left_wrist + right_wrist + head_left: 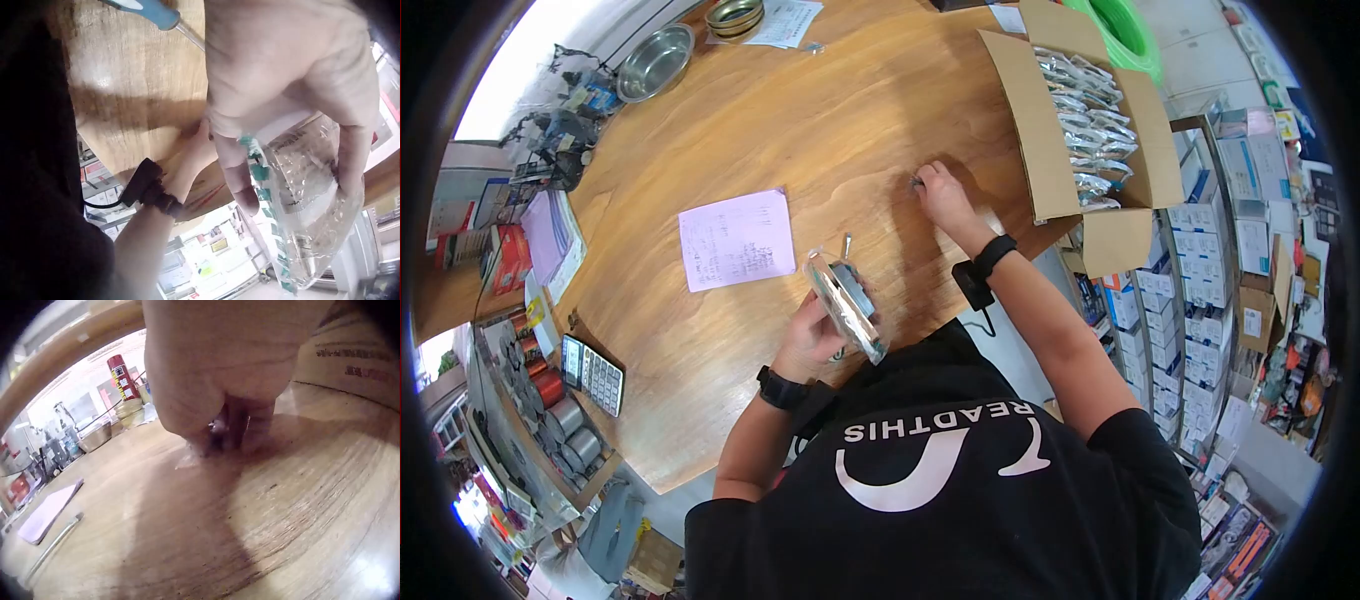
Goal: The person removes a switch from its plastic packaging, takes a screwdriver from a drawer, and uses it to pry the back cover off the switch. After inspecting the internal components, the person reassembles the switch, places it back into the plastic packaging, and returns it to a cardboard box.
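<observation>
The left hand (805, 332) grips a clear plastic packet (845, 308) near the table's front edge; in the left wrist view its thumb and fingers hold the packet (306, 206), which has a green-marked edge. Beside it lies a screwdriver with a blue handle (150, 11), its metal shaft tip (847, 240) pointing away from the body. Farther right, the right hand (946, 203) is down at the tabletop, its fingertips pinching a small dark item (917, 183). In the right wrist view the fingers (250, 428) mostly hide that item.
A pink written sheet (738, 240) lies left of the packet. At the right stands an open carton (1055, 130) filled with silvery packets. A calculator (593, 375) is at the left edge, metal bowls (656, 64) at the back left, a green basin (1122, 35) behind the carton.
</observation>
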Motion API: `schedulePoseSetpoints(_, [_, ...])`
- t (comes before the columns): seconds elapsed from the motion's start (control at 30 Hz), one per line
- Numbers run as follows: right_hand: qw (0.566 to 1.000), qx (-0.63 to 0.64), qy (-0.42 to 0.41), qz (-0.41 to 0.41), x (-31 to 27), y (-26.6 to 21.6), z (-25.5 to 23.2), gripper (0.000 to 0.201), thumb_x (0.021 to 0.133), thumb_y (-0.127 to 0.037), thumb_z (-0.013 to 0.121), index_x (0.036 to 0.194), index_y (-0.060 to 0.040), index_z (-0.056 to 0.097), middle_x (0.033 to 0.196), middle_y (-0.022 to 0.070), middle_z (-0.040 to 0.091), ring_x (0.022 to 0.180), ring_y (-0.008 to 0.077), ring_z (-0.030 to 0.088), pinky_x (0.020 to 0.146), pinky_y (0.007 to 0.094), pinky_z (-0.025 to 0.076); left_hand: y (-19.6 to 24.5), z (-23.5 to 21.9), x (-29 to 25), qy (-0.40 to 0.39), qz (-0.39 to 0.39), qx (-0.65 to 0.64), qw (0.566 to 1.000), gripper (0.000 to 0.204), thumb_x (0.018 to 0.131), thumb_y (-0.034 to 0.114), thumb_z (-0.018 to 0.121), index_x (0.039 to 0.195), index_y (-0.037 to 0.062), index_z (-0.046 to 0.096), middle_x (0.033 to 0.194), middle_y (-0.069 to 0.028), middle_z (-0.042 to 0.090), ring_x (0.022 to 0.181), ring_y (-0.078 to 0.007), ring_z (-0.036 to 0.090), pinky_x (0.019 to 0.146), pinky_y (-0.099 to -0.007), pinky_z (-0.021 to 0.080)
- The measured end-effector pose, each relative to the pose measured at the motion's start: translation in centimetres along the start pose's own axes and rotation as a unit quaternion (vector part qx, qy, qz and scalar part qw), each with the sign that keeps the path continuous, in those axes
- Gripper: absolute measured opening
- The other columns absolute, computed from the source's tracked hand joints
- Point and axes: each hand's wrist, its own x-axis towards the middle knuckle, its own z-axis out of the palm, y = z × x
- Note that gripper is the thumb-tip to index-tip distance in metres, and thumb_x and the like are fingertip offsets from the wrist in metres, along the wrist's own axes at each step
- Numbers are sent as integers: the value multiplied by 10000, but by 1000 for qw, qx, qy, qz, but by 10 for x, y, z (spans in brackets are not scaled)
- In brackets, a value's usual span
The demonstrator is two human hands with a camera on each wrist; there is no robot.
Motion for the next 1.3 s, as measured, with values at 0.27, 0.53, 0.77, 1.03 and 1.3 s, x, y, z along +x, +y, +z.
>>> schedulePoseSetpoints(0.27, [945, 318, -76, 11, -77, -115, -149, 119, 745, -69, 629, 838, -10, 586, 676, 88, 547, 634, 179, 553, 552, 274, 433, -5, -12, -8, 35, 45, 85, 995, 558, 747, 234, 641, 1227, 115, 380, 1156, -117, 484, 1090, -306, 459, 893, -483, 392])
schedulePoseSetpoints(0.53, [967, 226, -14, -116, -162, -146, -190, 114, 715, 2, 615, 824, -22, 591, 746, 100, 526, 642, 245, 550, 548, 305, 446, -31, 34, -4, -60, -38, 208, 976, 656, 604, 143, 758, 1162, 13, 438, 1098, -155, 538, 1018, -267, 531, 872, -392, 441])
schedulePoseSetpoints(0.77, [959, 243, 52, -140, -221, -116, -227, 136, 714, 19, 613, 844, -21, 601, 765, 96, 536, 645, 231, 556, 551, 296, 449, -99, 63, -4, -82, -93, 335, 934, 678, 548, 55, 778, 1137, -31, 456, 1056, -152, 568, 979, -225, 556, 869, -339, 439])
schedulePoseSetpoints(1.03, [969, 173, 168, -56, -339, -12, -285, 109, 706, 27, 616, 801, -22, 592, 756, 86, 540, 628, 207, 559, 524, 288, 446, -250, 87, 30, -133, -191, 325, 917, 762, 508, 183, 825, 1141, -11, 449, 1088, -137, 549, 991, -226, 542, 874, -354, 433])
schedulePoseSetpoints(1.3, [925, 250, 286, 12, -468, 76, -368, 118, 681, 32, 623, 768, -19, 563, 747, 92, 563, 626, 219, 549, 524, 297, 442, -411, 140, 66, -191, -252, 255, 914, 719, 567, 167, 800, 1172, 89, 420, 1146, -205, 495, 1050, -325, 503, 869, -438, 442])
